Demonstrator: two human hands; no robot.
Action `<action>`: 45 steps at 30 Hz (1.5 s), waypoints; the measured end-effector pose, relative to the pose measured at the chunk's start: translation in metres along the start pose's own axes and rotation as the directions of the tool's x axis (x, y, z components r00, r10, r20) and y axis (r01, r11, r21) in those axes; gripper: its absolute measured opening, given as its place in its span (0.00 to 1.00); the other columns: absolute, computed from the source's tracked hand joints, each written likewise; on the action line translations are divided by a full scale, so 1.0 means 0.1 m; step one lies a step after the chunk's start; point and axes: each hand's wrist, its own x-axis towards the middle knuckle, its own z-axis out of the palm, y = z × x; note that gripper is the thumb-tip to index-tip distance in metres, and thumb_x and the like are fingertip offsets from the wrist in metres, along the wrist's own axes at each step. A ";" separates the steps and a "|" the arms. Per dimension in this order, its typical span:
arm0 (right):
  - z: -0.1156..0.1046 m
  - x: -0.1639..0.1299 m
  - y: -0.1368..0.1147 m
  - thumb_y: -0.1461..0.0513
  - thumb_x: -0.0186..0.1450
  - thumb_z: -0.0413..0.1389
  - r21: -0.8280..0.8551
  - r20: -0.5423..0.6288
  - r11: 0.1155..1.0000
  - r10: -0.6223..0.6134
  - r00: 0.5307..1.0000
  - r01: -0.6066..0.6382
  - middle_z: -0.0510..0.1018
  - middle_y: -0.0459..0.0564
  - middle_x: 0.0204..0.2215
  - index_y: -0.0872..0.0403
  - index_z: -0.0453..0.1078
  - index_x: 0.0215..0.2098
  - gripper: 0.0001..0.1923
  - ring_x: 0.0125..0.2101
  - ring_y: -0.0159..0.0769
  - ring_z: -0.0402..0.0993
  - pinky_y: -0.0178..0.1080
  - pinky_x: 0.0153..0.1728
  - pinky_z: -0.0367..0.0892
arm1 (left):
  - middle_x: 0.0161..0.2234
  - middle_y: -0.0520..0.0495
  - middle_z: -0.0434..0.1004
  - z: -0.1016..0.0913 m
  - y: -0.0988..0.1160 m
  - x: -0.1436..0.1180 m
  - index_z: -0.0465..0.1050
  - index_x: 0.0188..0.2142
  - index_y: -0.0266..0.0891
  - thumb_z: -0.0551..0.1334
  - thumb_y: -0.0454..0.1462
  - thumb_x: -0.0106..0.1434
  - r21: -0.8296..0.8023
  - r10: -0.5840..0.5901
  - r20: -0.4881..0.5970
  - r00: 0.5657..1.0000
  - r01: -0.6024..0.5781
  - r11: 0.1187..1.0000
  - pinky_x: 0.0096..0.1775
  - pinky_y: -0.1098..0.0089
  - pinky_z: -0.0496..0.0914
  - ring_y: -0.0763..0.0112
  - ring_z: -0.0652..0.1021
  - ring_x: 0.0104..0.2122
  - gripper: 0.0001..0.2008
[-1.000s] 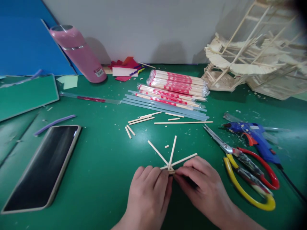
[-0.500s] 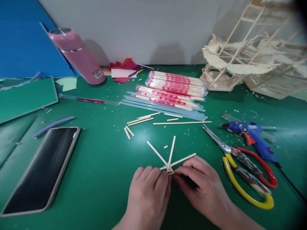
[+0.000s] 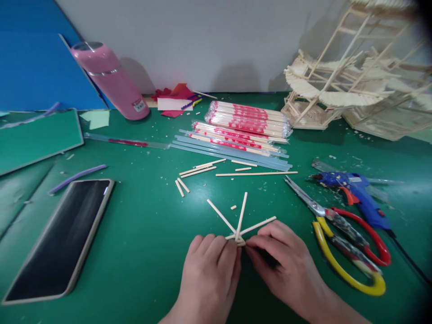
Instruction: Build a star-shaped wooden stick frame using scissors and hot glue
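Observation:
Between my hands is a small star-like frame of thin wooden sticks (image 3: 241,218), its arms spreading away from me from a joined centre. My left hand (image 3: 207,274) is closed on the left side of the frame, its fingers covering part of it. At the near right of the centre, my right hand (image 3: 286,265) pinches the frame between thumb and forefinger. A tiny cut stick piece (image 3: 233,207) lies just beyond. Further off are several loose cut sticks (image 3: 198,170) and one longer stick (image 3: 256,173).
To the right lie scissors (image 3: 317,208) and a blue glue gun (image 3: 357,189). Wrapped chopsticks (image 3: 248,118) and translucent glue sticks (image 3: 216,150) lie behind. A phone (image 3: 60,238) is on the left, a pink bottle (image 3: 113,83) beyond it. A wooden stick model (image 3: 351,96) stands back right.
Both hands keep the same hold on the stick frame. The view has shifted very slightly; nothing else visibly moved.

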 end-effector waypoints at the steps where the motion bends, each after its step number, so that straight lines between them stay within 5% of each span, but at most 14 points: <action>1: 0.00 0.00 0.00 0.69 0.58 0.53 0.005 0.001 1.000 0.002 1.000 -0.002 0.69 0.47 0.26 0.52 0.70 0.34 0.08 0.28 0.33 0.64 0.38 0.27 0.60 | 0.20 0.49 0.68 0.00 0.00 0.00 0.69 0.26 0.37 0.53 0.29 0.59 -0.003 -0.003 -0.001 1.000 0.003 1.000 0.25 0.68 0.56 0.69 0.66 0.21 0.09; 11: -0.01 0.01 0.01 0.66 0.61 0.52 -0.027 0.045 1.000 -0.001 0.999 0.002 0.69 0.46 0.25 0.52 0.71 0.31 0.06 0.27 0.32 0.63 0.36 0.27 0.57 | 0.20 0.51 0.68 -0.04 -0.01 0.01 0.68 0.25 0.38 0.51 0.29 0.60 0.042 0.020 0.022 1.000 -0.021 0.999 0.24 0.69 0.56 0.71 0.66 0.20 0.11; 22: -0.03 0.00 0.01 0.65 0.61 0.51 -0.009 0.104 0.999 -0.047 0.993 0.048 0.69 0.46 0.28 0.52 0.68 0.31 0.04 0.30 0.33 0.63 0.38 0.30 0.59 | 0.20 0.51 0.67 -0.05 0.00 0.00 0.65 0.22 0.37 0.51 0.28 0.59 0.184 0.178 0.074 0.981 -0.189 0.965 0.26 0.68 0.57 0.70 0.66 0.20 0.12; 26: -0.08 -0.01 -0.02 0.64 0.61 0.52 0.080 0.094 0.996 -0.034 0.995 0.027 0.70 0.47 0.31 0.52 0.68 0.37 0.06 0.32 0.33 0.65 0.38 0.32 0.62 | 0.20 0.51 0.68 -0.10 0.02 0.01 0.66 0.24 0.37 0.51 0.28 0.60 0.086 0.263 0.041 0.964 -0.265 0.960 0.27 0.68 0.58 0.71 0.66 0.21 0.11; 30: -0.15 -0.07 -0.08 0.65 0.62 0.51 0.174 0.100 0.985 0.004 0.995 -0.021 0.69 0.45 0.28 0.53 0.68 0.31 0.05 0.31 0.32 0.65 0.36 0.30 0.62 | 0.19 0.52 0.68 -0.16 0.06 0.02 0.66 0.25 0.37 0.51 0.27 0.59 -0.035 0.276 -0.026 0.961 -0.277 0.960 0.26 0.70 0.58 0.73 0.66 0.21 0.10; 36: -0.16 -0.15 -0.19 0.64 0.62 0.50 0.212 0.030 0.975 0.056 0.998 -0.061 0.69 0.45 0.25 0.53 0.67 0.29 0.06 0.28 0.32 0.66 0.35 0.28 0.63 | 0.25 0.48 0.72 -0.16 0.10 0.01 0.69 0.35 0.35 0.52 0.28 0.58 -0.100 0.288 -0.087 0.954 -0.296 0.950 0.27 0.69 0.61 0.71 0.69 0.24 0.08; 40: -0.20 -0.16 -0.23 0.63 0.62 0.50 0.217 -0.003 0.973 0.086 0.996 -0.083 0.69 0.45 0.24 0.53 0.67 0.28 0.06 0.27 0.31 0.67 0.33 0.27 0.65 | 0.22 0.49 0.72 -0.17 0.10 0.01 0.69 0.31 0.36 0.53 0.28 0.58 -0.126 0.304 -0.117 0.946 -0.318 0.940 0.27 0.69 0.62 0.72 0.69 0.22 0.08; 45: -0.55 -0.40 0.11 0.59 0.60 0.51 -0.043 -0.297 0.965 0.233 0.926 -0.257 0.72 0.49 0.35 0.50 0.66 0.38 0.08 0.34 0.36 0.71 0.36 0.31 0.69 | 0.26 0.48 0.73 -0.22 0.11 -0.01 0.69 0.34 0.39 0.54 0.28 0.58 -0.263 0.138 -0.103 0.985 -0.161 0.951 0.31 0.70 0.66 0.72 0.72 0.26 0.08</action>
